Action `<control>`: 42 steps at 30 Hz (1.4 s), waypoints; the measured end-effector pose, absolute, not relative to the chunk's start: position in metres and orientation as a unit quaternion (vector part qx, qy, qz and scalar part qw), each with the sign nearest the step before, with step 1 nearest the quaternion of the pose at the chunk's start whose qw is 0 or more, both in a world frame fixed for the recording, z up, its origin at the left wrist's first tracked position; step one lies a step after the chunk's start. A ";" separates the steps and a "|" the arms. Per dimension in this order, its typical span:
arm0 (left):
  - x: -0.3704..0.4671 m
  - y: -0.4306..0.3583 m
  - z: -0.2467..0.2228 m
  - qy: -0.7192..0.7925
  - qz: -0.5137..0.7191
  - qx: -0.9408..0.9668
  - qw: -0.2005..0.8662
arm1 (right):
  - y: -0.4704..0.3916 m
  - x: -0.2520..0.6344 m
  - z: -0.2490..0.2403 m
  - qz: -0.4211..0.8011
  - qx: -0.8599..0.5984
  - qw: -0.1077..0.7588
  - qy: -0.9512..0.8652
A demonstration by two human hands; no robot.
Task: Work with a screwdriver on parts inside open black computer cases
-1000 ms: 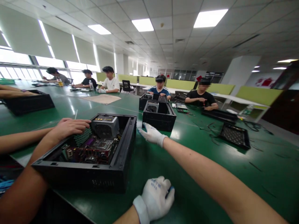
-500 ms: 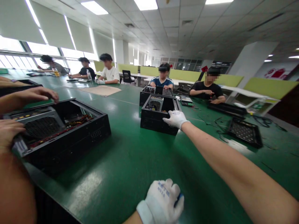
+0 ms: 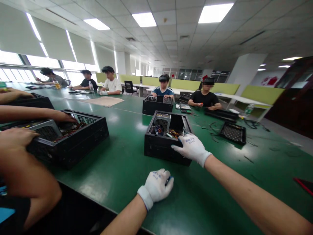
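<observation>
My right hand [image 3: 192,147], in a white glove, grips the near right edge of an open black computer case [image 3: 161,146]. Its thumb lies along the front wall and its fingers reach over the rim. Inside the case are a power supply [image 3: 161,119], a round fan [image 3: 159,130] and coloured wires [image 3: 174,133]. Closer to me, my left hand [image 3: 157,185], gloved too, rests on the green table [image 3: 117,182] with curled fingers. Something dark shows between its thumb and fingers, too small to name.
On the left, a co-worker's bare hands [image 3: 19,138] work in another open computer case [image 3: 80,143]. A third case [image 3: 156,106] stands behind mine, before a person in blue. To the right lie a black perforated panel [image 3: 232,133], loose cables [image 3: 255,124] and a red-edged object [image 3: 303,186].
The computer case has come nearer to me, away from the case behind it, with my right hand on it. The co-worker's far hand has reached into the left case. My view has shifted.
</observation>
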State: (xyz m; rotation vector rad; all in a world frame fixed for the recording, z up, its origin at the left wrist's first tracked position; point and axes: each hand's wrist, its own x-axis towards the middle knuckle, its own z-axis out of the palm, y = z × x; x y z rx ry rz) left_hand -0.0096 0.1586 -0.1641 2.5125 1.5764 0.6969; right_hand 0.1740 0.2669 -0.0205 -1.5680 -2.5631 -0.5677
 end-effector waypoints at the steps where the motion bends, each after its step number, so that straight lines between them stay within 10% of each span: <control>1: -0.010 0.153 -0.163 0.516 0.233 0.823 0.043 | 0.251 0.180 -0.020 -0.188 -0.509 0.044 -0.839; 25: 0.001 -0.004 -0.152 0.489 0.325 0.810 0.016 | 0.074 0.239 -0.025 -0.228 -0.515 0.064 -0.824; 42: 0.002 0.027 -0.029 0.429 0.379 0.820 0.014 | 0.077 0.248 -0.037 -0.183 -0.481 0.120 -0.849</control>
